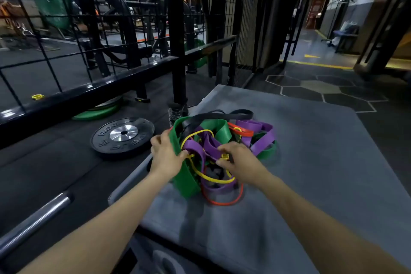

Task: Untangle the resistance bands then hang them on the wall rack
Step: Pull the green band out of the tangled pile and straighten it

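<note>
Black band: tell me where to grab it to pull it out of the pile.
Grip the black band at its far loop, which lies exposed on the grey mat behind the pile. Come from the far side, from above; its near end dives under the green band, so pulling there would likely snag.

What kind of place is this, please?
Most likely a gym. A black weight plate lies on the rubber floor, a steel barbell lies near it, and tangled resistance bands sit on a grey padded box.

"ROGUE", seemingly twice, on the black weight plate (122, 138)
</note>
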Available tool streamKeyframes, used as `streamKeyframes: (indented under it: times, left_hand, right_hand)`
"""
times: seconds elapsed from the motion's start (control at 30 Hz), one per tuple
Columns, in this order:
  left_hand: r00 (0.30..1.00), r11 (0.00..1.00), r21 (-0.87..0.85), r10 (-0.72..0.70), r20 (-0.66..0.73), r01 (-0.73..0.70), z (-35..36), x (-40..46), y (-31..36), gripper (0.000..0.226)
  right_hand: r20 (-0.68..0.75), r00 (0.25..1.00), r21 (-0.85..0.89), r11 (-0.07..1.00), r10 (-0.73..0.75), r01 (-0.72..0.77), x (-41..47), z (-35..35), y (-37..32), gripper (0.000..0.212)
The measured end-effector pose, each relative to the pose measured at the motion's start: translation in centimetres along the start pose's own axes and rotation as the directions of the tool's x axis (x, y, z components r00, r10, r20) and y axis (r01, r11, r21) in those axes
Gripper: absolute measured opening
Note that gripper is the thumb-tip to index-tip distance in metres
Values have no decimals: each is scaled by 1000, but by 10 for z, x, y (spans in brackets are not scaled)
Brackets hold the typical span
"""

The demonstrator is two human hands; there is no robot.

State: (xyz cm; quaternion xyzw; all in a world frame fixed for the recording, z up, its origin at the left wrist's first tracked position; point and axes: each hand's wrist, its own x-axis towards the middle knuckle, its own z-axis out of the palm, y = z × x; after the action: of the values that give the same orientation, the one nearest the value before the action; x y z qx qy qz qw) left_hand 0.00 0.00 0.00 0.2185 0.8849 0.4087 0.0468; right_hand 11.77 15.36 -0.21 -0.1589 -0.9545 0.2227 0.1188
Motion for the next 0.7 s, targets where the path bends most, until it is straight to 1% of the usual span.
streamKeyframes:
  times: [0.07,0.17,0.23,0.33,0.4,0.5,0.6,0.7]
  left_hand:
    - [999,997,-61,-36,21,38,-2,5,-3,72]
    - [995,979,-201,-26,93,44,-1,10,-11,58]
    - [995,966,-253,-25,99,49,-4,12,-16,52]
    - [997,949,-306,-73,18,75,-14,19,-28,45]
    - [994,933,-348,-107,-20,94,-23,25,-35,43]
    - [987,916,-388,-140,-83,98,-32,37,-42,38]
    - [979,911,-401,-157,-126,95,-36,49,-43,33]
    - [980,909,-409,-149,-132,83,-33,58,-47,32]
  right_hand:
    - [60,998,27,999,-32,30,5,8,-8,45]
    - [149,985,37,996,-84,80,8,23,-19,50]
    - [150,984,26,995,-97,94,12,31,-20,47]
    - [-6,996,46,995,-89,89,25,29,-22,22]
    - [-111,991,66,995,-73,81,42,21,-27,15]
    - [-171,981,-18,995,-97,95,74,14,-35,23]
    - [-135,982,-85,989,-129,118,108,20,-41,33]
    - [-84,989,-144,983,-125,112,136,29,-40,46]
